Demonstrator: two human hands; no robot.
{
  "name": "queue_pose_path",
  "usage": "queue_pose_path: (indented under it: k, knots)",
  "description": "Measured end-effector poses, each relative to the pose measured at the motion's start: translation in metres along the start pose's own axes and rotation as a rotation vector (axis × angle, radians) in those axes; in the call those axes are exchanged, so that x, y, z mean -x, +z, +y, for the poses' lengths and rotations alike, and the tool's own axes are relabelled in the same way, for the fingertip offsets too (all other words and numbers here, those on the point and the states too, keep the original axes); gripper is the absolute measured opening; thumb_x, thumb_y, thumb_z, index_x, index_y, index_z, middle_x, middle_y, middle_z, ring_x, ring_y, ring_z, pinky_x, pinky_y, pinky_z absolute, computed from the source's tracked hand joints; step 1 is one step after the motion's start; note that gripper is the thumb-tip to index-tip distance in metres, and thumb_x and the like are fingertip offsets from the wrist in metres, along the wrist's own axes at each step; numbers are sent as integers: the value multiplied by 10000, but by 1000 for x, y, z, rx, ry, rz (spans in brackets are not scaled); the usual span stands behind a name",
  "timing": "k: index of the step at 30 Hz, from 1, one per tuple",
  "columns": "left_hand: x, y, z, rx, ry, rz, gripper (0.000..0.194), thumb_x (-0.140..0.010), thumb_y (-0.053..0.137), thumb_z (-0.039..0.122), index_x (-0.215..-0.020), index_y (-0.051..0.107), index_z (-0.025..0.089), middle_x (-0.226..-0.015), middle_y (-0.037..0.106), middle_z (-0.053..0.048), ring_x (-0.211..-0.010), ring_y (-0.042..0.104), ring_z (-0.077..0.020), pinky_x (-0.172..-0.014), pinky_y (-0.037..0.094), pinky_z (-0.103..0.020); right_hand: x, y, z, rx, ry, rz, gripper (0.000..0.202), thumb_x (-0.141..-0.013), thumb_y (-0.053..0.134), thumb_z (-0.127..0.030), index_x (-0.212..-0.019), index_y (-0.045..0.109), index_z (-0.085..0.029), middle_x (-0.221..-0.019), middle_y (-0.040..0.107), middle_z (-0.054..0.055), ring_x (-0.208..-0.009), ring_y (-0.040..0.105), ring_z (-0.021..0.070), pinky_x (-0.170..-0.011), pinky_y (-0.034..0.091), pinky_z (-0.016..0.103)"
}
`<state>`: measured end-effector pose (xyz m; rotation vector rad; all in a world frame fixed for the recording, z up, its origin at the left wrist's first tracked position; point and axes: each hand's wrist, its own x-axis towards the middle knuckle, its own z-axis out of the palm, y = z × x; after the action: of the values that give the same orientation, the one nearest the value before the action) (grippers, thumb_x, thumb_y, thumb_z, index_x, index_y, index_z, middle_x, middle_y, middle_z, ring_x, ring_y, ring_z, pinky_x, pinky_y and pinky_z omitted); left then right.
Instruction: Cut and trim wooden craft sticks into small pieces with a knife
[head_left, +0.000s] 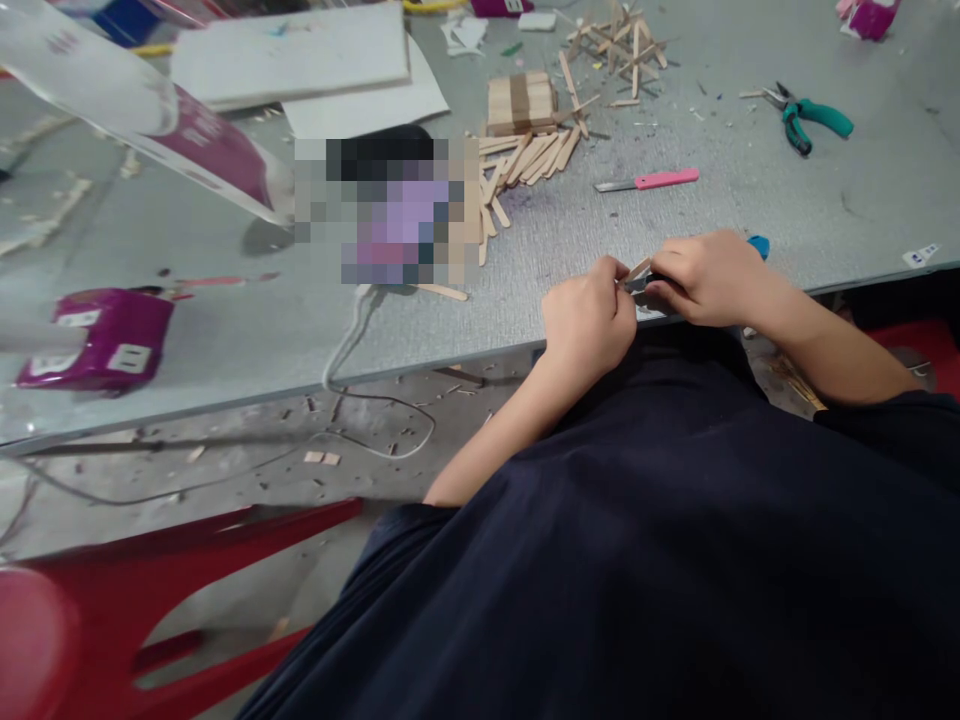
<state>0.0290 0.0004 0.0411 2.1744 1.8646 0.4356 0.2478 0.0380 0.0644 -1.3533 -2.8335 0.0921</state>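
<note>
At the front edge of the table, my left hand is closed, with its fingers pinching a thin wooden craft stick. Close beside it, my right hand grips a utility knife. The blue rear end pokes out behind that hand, while a dark front part and grey metal tip show at the fingers. The metal meets or nearly meets the stick at the left fingertips; exact contact is hidden. A pink craft knife lies on the table beyond both hands.
Loose craft sticks and a banded bundle lie ahead. Green-handled pliers rest at right. White boards, a purple packet and a blurred-out patch are leftward. A cable hangs over the edge near a red chair.
</note>
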Motion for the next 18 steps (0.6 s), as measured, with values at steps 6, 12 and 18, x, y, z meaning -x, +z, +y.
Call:
queue_pose_path:
  k: [6, 12, 18]
  knots:
    - [-1, 6, -4, 40, 18, 39, 409, -1136, 546, 196, -1392, 861, 242, -1192, 960, -159, -1124, 904, -368, -958, 619, -454, -5, 3, 7, -6, -22, 10, 579, -1262, 421, -620, -1287, 826, -207, -1235, 875, 187, -987, 734, 348, -785, 268, 454]
    - [0, 7, -2, 53, 1, 39, 371, -1137, 579, 214, -1379, 858, 243, -1180, 954, -162, -1100, 899, -368, -975, 626, -462, -5, 9, 13, -42, -42, 36, 678, -1274, 330, -751, -1221, 766, -233, -1217, 862, 170, -957, 687, 313, -801, 294, 457]
    - [1, 1, 5, 6, -13, 3, 399, -1147, 569, 197, -1423, 857, 225, -1230, 957, -171, -1158, 903, -385, -983, 621, -464, -6, 5, 13, -96, -47, 28, 641, -1276, 397, -731, -1147, 767, -224, -1172, 849, 176, -975, 702, 322, -813, 297, 455]
